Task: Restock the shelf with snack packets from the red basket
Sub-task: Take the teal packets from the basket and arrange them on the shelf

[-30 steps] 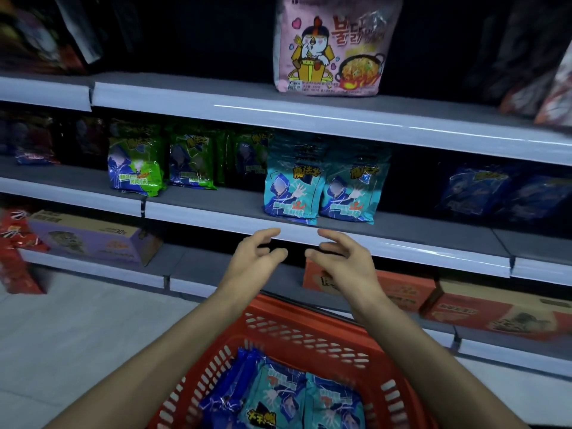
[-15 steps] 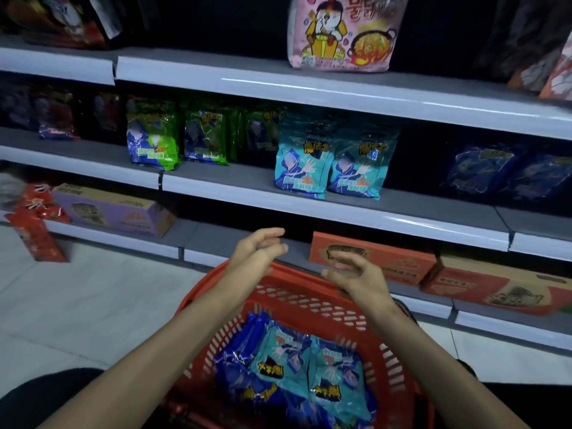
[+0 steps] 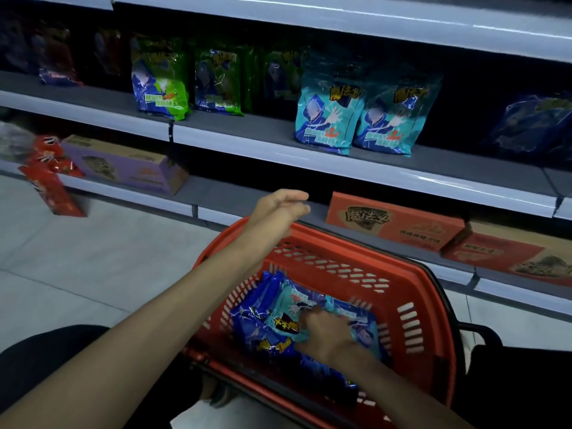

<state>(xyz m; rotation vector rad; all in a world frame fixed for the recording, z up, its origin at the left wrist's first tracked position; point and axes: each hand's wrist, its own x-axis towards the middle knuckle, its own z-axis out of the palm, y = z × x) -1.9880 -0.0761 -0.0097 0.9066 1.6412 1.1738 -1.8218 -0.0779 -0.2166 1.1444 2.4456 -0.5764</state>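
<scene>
The right hand (image 3: 325,334) has dropped into the red basket (image 3: 411,292), fingers pressed on a teal snack packet (image 3: 291,314) beneath them; whether they grip it, I cannot tell. The left hand (image 3: 278,212) still hovers above the far rim, open and empty.

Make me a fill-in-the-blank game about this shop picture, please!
1. The right hand reaches into the ____ basket.
2. The left hand holds ____.
3. Two teal packets stand side by side on the ____ shelf.
4. The purple box sits on the ____ shelf.

Missing words: red; nothing; middle; bottom
</scene>
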